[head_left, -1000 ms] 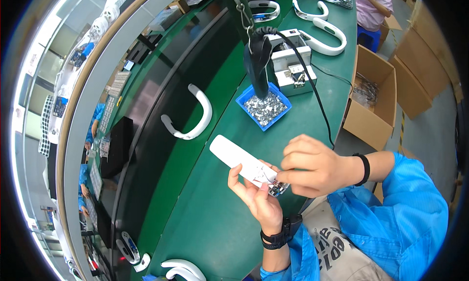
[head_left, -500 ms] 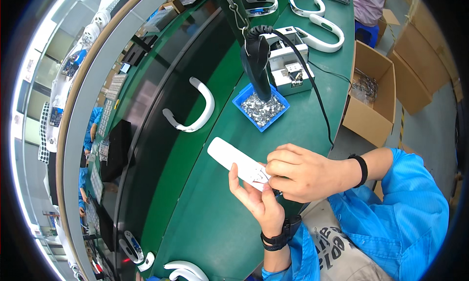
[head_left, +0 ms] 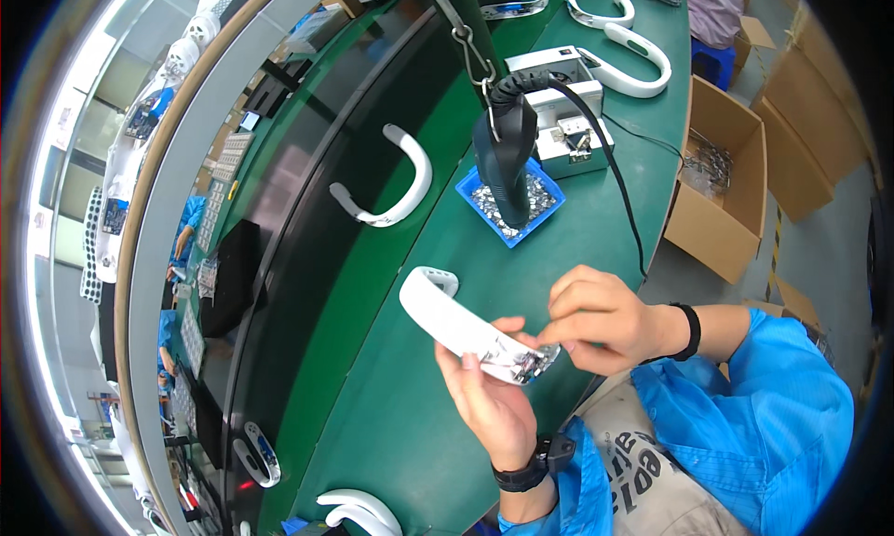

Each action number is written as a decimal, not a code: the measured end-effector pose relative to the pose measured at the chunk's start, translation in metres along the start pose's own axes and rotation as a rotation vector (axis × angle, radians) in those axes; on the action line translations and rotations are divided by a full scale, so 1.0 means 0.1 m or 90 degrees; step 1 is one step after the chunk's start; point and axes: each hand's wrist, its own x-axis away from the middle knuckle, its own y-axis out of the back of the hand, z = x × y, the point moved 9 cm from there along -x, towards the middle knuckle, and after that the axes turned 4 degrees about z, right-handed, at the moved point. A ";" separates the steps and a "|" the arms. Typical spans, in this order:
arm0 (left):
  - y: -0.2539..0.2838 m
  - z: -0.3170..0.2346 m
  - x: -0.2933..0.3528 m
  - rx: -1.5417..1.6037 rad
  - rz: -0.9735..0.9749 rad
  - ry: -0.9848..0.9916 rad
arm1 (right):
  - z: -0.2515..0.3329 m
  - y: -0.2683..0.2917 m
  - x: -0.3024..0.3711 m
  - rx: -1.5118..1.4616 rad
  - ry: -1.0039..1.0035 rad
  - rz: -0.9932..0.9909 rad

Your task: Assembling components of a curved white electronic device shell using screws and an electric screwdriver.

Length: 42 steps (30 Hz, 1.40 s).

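While your left grip (head_left: pixel 496 413) clasps the white housing (head_left: pixel 442 314), its four-o'clock electronics (head_left: pixel 531 363) remain uncovered; your right grip's (head_left: pixel 601 319) closure beside them is unclear.

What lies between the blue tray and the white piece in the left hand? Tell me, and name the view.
Only green tabletop shows between the blue tray and the white piece in the left hand, in the head view.

Smooth white plastic band (head_left: pixel 445 314), glossy blue cloth sleeve (head_left: pixel 745 401), matt cardboard box (head_left: pixel 712 215)
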 end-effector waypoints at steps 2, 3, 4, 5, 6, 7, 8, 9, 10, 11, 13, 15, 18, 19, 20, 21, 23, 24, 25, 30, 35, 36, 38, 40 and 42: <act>0.20 0.00 -0.05 0.014 0.024 0.027 | -0.21 -0.07 0.05 -0.038 -0.065 -0.015; 0.28 -0.07 -0.08 0.009 0.019 0.018 | -0.39 -0.11 0.08 -0.066 -0.135 -0.026; 0.34 -0.13 -0.11 0.006 0.015 0.021 | -0.54 -0.17 0.09 -0.100 -0.188 -0.019; 0.39 -0.20 -0.16 0.002 0.011 0.023 | -0.60 -0.22 0.11 -0.107 -0.178 -0.022; 0.44 -0.30 -0.23 -0.053 0.014 0.020 | -0.81 -0.37 0.21 -0.172 -0.274 0.024; 0.51 -0.35 -0.32 -0.099 0.043 0.029 | -1.01 -0.52 0.35 -0.233 -0.371 0.067; 0.57 -0.41 -0.43 -0.198 0.074 0.043 | -1.17 -0.64 0.50 -0.259 -0.398 0.077; 0.66 -0.49 -0.51 -0.298 0.096 0.055 | -1.21 -0.67 0.54 -0.265 -0.389 0.076; 0.78 -0.56 -0.59 -0.388 0.113 0.085 | -1.25 -0.69 0.58 -0.230 -0.389 0.092; 0.90 -0.61 -0.70 -0.477 0.123 0.089 | -1.28 -0.71 0.61 -0.195 -0.388 0.110; 1.14 -0.80 -0.94 -0.721 0.113 0.032 | -1.24 -0.71 0.60 -0.207 -0.370 0.089; 1.17 -1.03 -1.13 -1.067 0.054 -0.175 | -1.22 -0.68 0.60 -0.201 -0.373 0.111; 1.34 -1.09 -1.20 -1.081 -0.096 -0.365 | -1.23 -0.67 0.61 -0.201 -0.368 0.109; 1.40 -1.04 -1.19 -1.019 -0.130 -0.364 | -1.23 -0.67 0.62 -0.195 -0.368 0.114; 1.50 -0.92 -1.17 -0.878 -0.126 -0.341 | -1.25 -0.66 0.61 -0.191 -0.368 0.108; 1.57 -0.74 -1.13 -0.736 -0.121 -0.306 | -1.24 -0.67 0.61 -0.195 -0.360 0.107; 1.31 -0.34 -0.92 -0.629 -0.081 -0.217 | -1.23 -0.67 0.58 -0.198 -0.352 0.110; 1.21 -0.12 -0.84 -0.588 -0.037 -0.190 | -1.20 -0.62 0.55 -0.205 -0.376 0.105; 1.11 0.10 -0.75 -0.561 0.011 -0.145 | -1.19 -0.60 0.54 -0.213 -0.400 0.102; 1.16 0.66 -0.35 -0.472 0.034 -0.005 | -1.08 -0.17 0.07 0.047 -0.237 -0.039; 1.27 0.76 -0.36 -0.412 0.024 -0.007 | -1.36 -0.14 -0.25 0.300 -0.264 0.107; 1.30 0.73 -0.34 -0.412 0.034 -0.021 | -1.40 -0.26 -0.25 0.346 -0.271 0.178; 1.37 0.69 -0.31 -0.409 0.027 -0.044 | -1.48 -0.40 -0.30 0.391 -0.256 0.254; 1.43 0.72 -0.28 -0.366 0.032 -0.022 | -1.64 -0.50 -0.31 0.373 -0.303 0.339; 1.49 0.68 -0.28 -0.363 0.027 -0.027 | -1.77 -0.57 -0.38 0.339 -0.334 0.376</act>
